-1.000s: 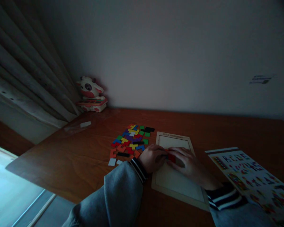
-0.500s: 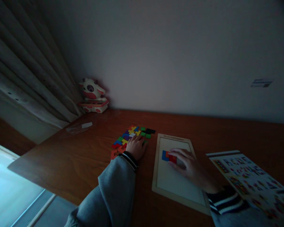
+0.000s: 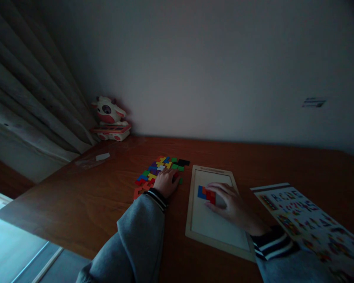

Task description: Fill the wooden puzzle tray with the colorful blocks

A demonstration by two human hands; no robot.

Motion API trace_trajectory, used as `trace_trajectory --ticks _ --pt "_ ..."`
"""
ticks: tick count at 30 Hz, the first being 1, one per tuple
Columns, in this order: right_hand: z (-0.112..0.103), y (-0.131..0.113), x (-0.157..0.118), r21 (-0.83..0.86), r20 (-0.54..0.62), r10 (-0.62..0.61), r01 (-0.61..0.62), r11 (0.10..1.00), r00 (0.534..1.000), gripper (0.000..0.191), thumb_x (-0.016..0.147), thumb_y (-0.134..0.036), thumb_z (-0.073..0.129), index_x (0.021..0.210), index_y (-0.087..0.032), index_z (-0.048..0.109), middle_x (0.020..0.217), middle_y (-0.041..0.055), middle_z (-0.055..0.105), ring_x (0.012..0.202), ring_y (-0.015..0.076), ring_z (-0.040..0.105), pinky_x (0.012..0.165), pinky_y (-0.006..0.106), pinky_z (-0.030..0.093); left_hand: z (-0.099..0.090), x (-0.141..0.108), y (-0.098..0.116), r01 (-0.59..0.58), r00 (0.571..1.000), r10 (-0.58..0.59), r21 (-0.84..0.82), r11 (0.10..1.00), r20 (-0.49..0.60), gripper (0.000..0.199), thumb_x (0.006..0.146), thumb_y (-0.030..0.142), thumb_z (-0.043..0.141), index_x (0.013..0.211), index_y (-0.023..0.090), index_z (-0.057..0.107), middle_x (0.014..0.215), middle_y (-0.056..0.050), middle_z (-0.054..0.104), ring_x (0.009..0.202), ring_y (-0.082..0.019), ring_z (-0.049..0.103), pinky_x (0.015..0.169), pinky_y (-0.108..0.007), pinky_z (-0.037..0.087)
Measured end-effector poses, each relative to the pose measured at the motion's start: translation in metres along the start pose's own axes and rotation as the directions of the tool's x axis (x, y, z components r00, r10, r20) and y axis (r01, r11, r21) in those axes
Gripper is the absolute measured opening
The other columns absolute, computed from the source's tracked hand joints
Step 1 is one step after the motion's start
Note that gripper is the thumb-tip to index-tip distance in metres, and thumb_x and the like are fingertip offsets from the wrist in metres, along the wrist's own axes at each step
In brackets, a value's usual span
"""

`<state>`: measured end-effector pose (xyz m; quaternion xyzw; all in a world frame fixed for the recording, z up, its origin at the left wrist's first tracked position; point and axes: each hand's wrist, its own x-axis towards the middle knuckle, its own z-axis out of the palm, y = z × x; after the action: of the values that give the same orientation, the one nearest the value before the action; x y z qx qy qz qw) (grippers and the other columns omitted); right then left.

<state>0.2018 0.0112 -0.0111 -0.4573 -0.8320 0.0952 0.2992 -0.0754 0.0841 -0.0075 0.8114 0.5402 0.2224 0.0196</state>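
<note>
My left hand [image 3: 166, 183] rests over the right edge of a cluster of coloured puzzle pieces [image 3: 152, 177]. Its fingers are curled, and a red puzzle piece [image 3: 175, 176] shows between the thumb and index finger. A light wooden tray [image 3: 189, 212] with a raised rim lies to the right. My right hand [image 3: 231, 204] is over the tray, thumb and fingertips pinched about a red puzzle piece [image 3: 211, 197] on the tray floor. A blue puzzle piece [image 3: 201, 192] and a small orange puzzle piece [image 3: 204, 190] sit against its left side.
A printed pattern sheet [image 3: 306, 220] lies right of the tray. Green pieces [image 3: 181, 168] and a black piece [image 3: 183, 162] lie behind my left hand. A cow-shaped toy keyboard [image 3: 110, 118] stands at the back left, near a clear plastic wrapper [image 3: 90, 161] and the curtain [image 3: 32, 94].
The whole view has shifted slightly, so things appear a little further left. A red piece now shows in my left hand's fingers. My right hand stays at the red piece on the tray.
</note>
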Motion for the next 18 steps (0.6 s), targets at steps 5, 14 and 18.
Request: trace_trajectory --ticks 5,14,18 --pt "-0.0002 0.0013 -0.0002 0.002 0.027 0.004 -0.004 1.0 1.0 0.043 0.088 -0.049 0.064 0.125 -0.028 0.061 0.127 0.0078 0.063 0.12 0.0252 0.057 0.104 0.047 0.047 0.0004 0.0014 -0.0014 0.015 1.0 -0.015 -0.042 0.999 0.006 0.029 0.091 0.032 0.061 0.117 0.019 0.066 0.114 -0.009 0.071 0.108 -0.025 0.064 0.097 -0.039 0.05" --pt "-0.0046 -0.0025 0.0009 0.003 0.085 -0.035 0.035 0.999 0.996 0.044 0.087 -0.049 0.066 0.127 -0.032 0.062 0.131 0.006 0.063 0.122 0.0253 0.057 0.103 0.048 0.047 0.0013 0.0007 0.0009 -0.081 0.997 0.08 -0.073 0.994 -0.023 0.025 0.088 0.022 0.058 0.11 0.018 0.068 0.108 -0.008 0.072 0.104 -0.024 0.064 0.096 -0.038 0.05" --pt "-0.0011 0.0012 0.0005 -0.03 0.082 -0.07 0.073 0.997 0.994 0.034 0.09 -0.043 0.063 0.123 -0.035 0.066 0.131 0.0048 0.063 0.121 0.0255 0.057 0.101 0.049 0.048 0.0022 0.0008 0.0014 -0.125 0.992 0.123 -0.084 0.989 -0.022 0.021 0.091 0.02 0.055 0.105 0.02 0.07 0.11 -0.006 0.072 0.103 -0.023 0.064 0.097 -0.039 0.049"
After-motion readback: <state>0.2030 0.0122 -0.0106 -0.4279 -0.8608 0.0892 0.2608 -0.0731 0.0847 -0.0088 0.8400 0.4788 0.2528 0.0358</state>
